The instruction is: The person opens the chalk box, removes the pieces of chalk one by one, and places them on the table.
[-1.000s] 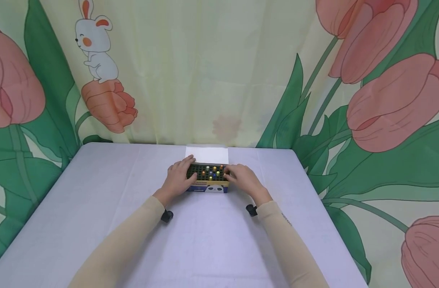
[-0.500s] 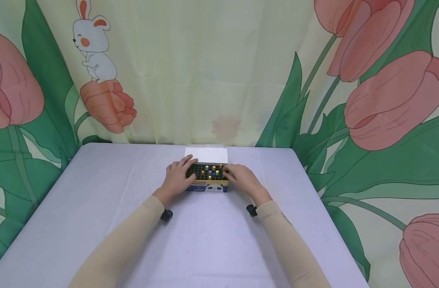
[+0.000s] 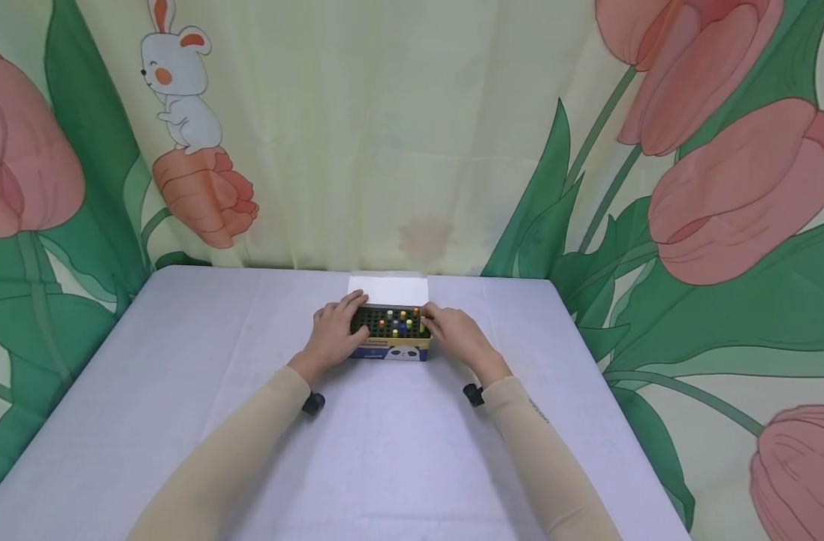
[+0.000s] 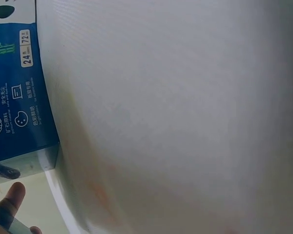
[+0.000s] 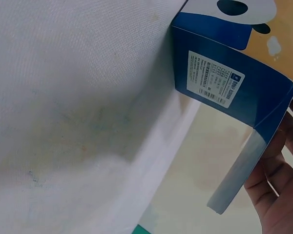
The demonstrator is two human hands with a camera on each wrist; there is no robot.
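Head view: a box sits on the table; left hand at its nine o'clock, fingers spread; right hand at three, perhaps pinching a yellow stick, I cannot tell. Left wrist: box toward nine. Right wrist: box toward two.

So the box sits on the table between my left hand and right hand; sticks in it, mostly toward my right; flap behind it; curtain out past both hands
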